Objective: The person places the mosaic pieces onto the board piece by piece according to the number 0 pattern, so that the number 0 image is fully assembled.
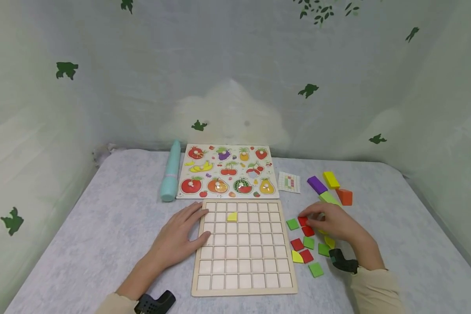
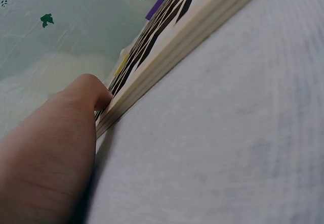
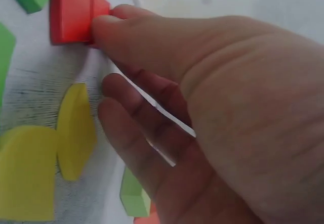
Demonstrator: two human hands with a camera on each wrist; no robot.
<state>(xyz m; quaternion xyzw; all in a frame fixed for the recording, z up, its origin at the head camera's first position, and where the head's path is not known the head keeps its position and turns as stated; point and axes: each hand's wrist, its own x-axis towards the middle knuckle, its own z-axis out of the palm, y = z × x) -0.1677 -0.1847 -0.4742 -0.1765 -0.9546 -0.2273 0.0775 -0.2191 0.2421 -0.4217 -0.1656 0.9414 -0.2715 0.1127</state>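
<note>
A wooden grid board [image 1: 243, 291] lies on the cloth, with one yellow tile [image 1: 232, 216] with a rounded corner in an upper cell. My left hand [image 1: 179, 233] rests at the board's left edge, thumb and fingertips over the rim, fingers spread. To the right of the board, my right hand [image 1: 335, 222] pinches a small red tile [image 3: 100, 7] between thumb and index finger; the other fingers curve loosely below. Against that tile in the right wrist view stands a second red tile [image 3: 71, 14]. Yellow tiles [image 3: 76, 133] lie just below the fingers.
Loose green tiles [image 1: 315, 269] and red tiles [image 1: 297, 244] lie right of the board. Behind them are a purple block [image 1: 317, 185], a yellow block [image 1: 331, 179] and an orange block [image 1: 344, 197]. A fruit puzzle [image 1: 212, 175], a teal bottle-like object [image 1: 170, 174] and a pattern card [image 1: 289, 182] lie beyond the board.
</note>
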